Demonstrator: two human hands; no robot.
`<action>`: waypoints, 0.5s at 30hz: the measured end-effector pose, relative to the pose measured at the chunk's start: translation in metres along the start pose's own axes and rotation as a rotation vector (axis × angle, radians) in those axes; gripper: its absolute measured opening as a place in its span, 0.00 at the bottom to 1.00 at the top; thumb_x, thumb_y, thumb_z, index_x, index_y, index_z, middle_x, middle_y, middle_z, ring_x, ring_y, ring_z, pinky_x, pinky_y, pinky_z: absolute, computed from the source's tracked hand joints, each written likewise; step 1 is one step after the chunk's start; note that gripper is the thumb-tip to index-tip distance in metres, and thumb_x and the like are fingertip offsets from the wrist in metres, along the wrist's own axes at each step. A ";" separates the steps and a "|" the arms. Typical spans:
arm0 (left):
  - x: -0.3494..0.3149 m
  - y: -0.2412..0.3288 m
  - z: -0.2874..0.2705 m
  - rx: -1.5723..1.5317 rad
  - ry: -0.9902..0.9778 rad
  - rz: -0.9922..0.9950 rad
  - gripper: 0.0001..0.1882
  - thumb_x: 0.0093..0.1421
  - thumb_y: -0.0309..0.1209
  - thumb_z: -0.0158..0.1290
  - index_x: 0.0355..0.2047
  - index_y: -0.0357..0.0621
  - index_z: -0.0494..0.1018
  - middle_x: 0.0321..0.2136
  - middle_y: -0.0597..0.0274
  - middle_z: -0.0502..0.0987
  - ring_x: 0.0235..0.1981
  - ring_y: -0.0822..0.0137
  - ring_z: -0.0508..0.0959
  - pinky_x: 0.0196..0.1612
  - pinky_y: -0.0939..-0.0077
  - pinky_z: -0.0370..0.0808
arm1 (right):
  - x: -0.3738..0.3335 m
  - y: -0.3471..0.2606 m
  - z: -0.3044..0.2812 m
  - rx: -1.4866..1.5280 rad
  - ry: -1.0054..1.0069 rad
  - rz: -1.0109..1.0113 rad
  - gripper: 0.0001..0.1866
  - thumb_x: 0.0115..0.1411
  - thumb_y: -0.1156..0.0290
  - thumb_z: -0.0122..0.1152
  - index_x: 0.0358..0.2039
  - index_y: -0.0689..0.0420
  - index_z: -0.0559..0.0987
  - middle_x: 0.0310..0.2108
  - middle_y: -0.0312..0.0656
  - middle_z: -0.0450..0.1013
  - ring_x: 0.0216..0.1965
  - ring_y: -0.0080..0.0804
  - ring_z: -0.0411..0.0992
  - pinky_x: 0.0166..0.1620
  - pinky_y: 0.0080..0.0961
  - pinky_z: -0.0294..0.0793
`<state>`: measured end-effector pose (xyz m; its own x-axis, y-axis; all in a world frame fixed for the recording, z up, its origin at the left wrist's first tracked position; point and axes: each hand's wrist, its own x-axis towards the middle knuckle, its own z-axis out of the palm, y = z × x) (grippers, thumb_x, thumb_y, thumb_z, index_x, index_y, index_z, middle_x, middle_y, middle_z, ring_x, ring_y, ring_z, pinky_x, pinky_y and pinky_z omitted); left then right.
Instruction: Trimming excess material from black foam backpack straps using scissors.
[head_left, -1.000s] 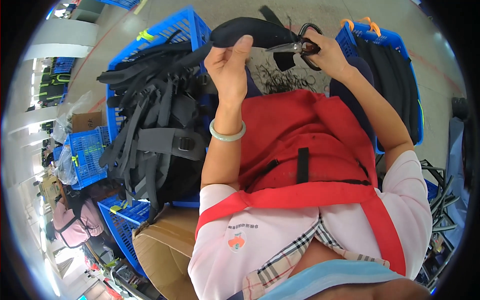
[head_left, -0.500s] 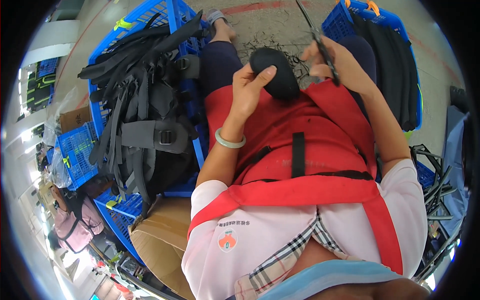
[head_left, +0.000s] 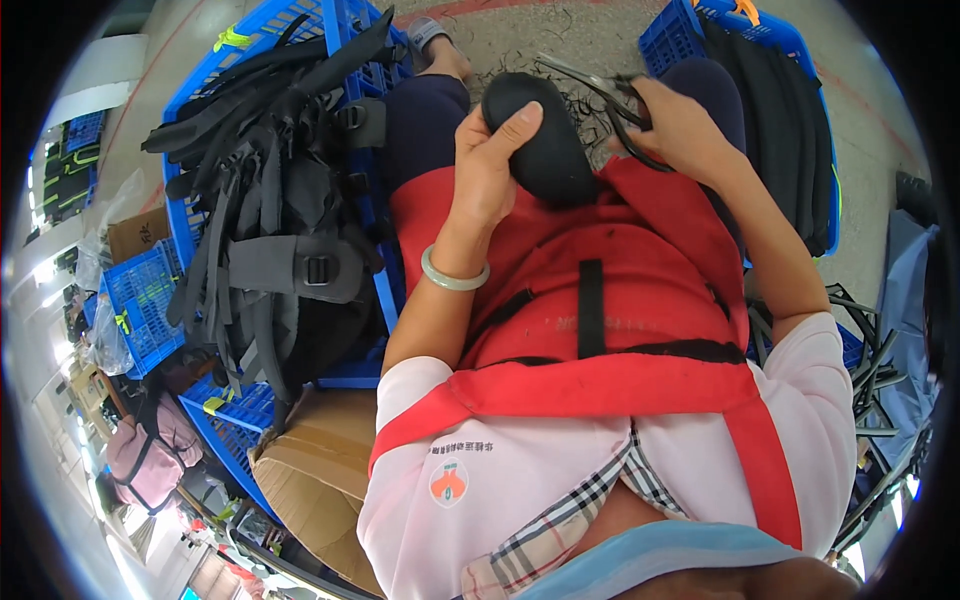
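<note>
A black, rounded oblong padded piece (head_left: 545,140) is gripped in my left hand (head_left: 490,155), thumb on top and fingers underneath. It is held over the red apron (head_left: 590,250) on my lap. To its right, my right hand (head_left: 680,130) has its fingers in the handles of a pair of scissors (head_left: 600,88). The scissor blades point up and left, spread a little, close to the far end of the padded piece but apart from it.
At left a blue crate (head_left: 185,210) overflows with black and grey straps (head_left: 290,265) with buckles. Another blue crate (head_left: 835,170) at far right holds long black padded strips (head_left: 775,140). Dark trimmings (head_left: 500,62) litter the floor. A cardboard box (head_left: 315,480) stands beside my left elbow.
My left hand and the padded piece have shifted slightly left. The scissors have swung from upright to pointing left toward the piece, and their blades now show apart.
</note>
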<state>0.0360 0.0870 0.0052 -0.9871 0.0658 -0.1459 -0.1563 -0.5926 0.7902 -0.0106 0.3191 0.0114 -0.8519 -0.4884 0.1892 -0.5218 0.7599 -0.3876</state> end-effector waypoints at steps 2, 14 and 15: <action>0.000 0.000 -0.008 -0.075 0.049 -0.032 0.07 0.60 0.25 0.56 0.38 0.37 0.74 0.32 0.63 0.79 0.31 0.73 0.78 0.37 0.80 0.76 | -0.007 -0.003 -0.011 0.290 -0.493 0.349 0.29 0.51 0.56 0.68 0.46 0.61 0.70 0.32 0.36 0.68 0.32 0.27 0.66 0.37 0.25 0.67; 0.009 -0.009 -0.002 0.009 -0.109 -0.137 0.16 0.59 0.26 0.56 0.47 0.35 0.74 0.35 0.61 0.79 0.33 0.74 0.77 0.40 0.81 0.74 | -0.012 -0.010 -0.003 1.422 -0.596 0.271 0.35 0.62 0.40 0.49 0.49 0.63 0.71 0.30 0.37 0.71 0.23 0.18 0.66 0.26 0.15 0.66; 0.009 -0.011 -0.003 0.007 -0.105 -0.138 0.16 0.59 0.26 0.56 0.47 0.35 0.74 0.35 0.61 0.79 0.33 0.74 0.77 0.40 0.81 0.74 | -0.011 -0.009 -0.002 1.423 -0.600 0.272 0.35 0.62 0.40 0.49 0.49 0.63 0.71 0.30 0.37 0.71 0.23 0.18 0.66 0.26 0.15 0.66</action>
<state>0.0287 0.0919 -0.0062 -0.9544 0.2300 -0.1900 -0.2901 -0.5665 0.7713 0.0032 0.3184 0.0151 -0.5870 -0.7652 -0.2643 0.4035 0.0064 -0.9150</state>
